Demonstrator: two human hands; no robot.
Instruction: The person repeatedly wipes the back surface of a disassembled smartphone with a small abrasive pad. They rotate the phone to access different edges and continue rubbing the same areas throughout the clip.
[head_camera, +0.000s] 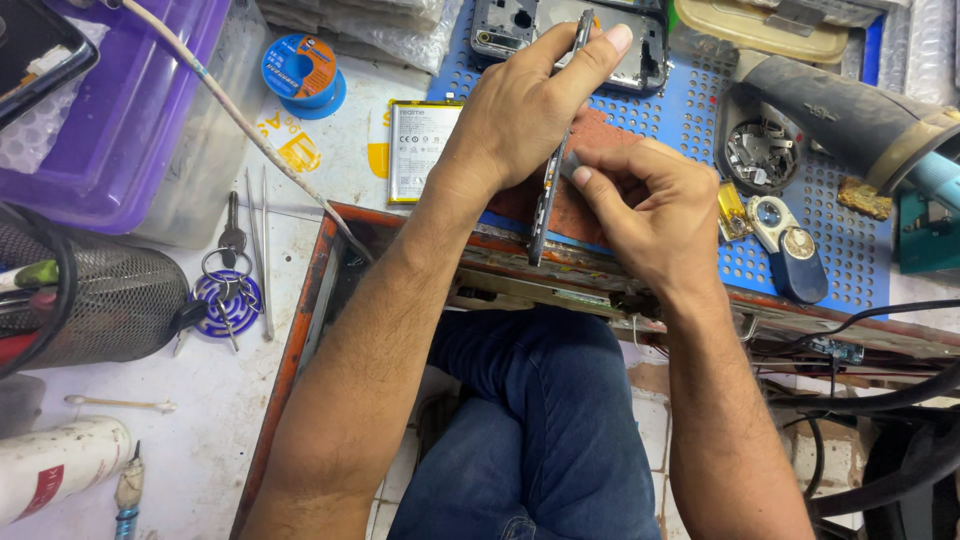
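Observation:
My left hand (525, 110) grips a thin dark phone frame (549, 205) stood on edge, its top held between my fingertips and its lower end resting at the bench's front edge. My right hand (648, 205) is closed against the frame's right face, thumb and fingers pinched at its middle; whether they hold a small tool or part is hidden. Both hands work over a blue perforated mat (700, 110) with a reddish pad (600, 135) under the frame.
A phone battery (420, 150) lies left of the mat, another opened phone body (500, 28) behind it. A hot-air gun (850, 110) lies at right. Tweezers (262, 240), keys (228, 290), a solder spool (300, 70), a purple bin (130, 110) and a mesh cup (110, 295) sit at left.

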